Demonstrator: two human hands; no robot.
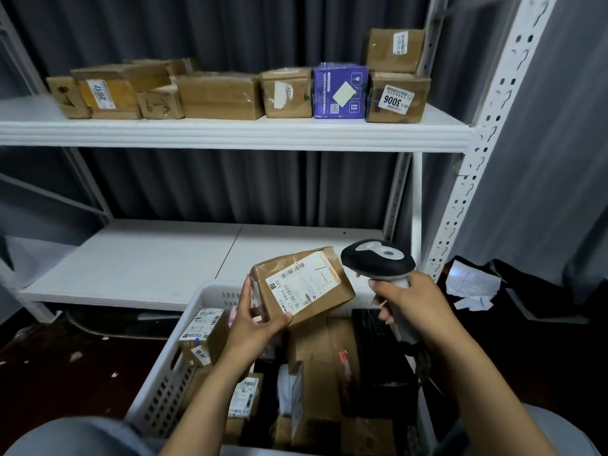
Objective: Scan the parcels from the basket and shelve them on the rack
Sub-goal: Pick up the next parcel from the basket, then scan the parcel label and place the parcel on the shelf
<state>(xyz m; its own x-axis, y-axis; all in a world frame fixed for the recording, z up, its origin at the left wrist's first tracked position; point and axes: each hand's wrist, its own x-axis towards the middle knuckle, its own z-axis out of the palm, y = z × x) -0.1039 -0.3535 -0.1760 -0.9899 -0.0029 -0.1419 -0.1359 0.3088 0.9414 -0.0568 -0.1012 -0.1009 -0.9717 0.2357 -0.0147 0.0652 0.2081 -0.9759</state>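
My left hand [255,319] grips a small brown parcel [329,297] by its left end, above the white plastic basket [164,383]. The parcel's white barcode label faces up. My right hand [408,302] holds a black and grey barcode scanner [378,258] by its handle, head just right of the parcel and pointed toward it. The basket holds several more brown and black parcels [316,366]. Behind it stands the white rack [230,134]; its lower shelf [138,258] is bare.
The rack's upper shelf carries several brown boxes [218,97] and one blue box [339,90], with two boxes stacked at the right end. A white perforated upright [487,133] stands to the right. Papers and dark bags [477,287] lie on the floor at right.
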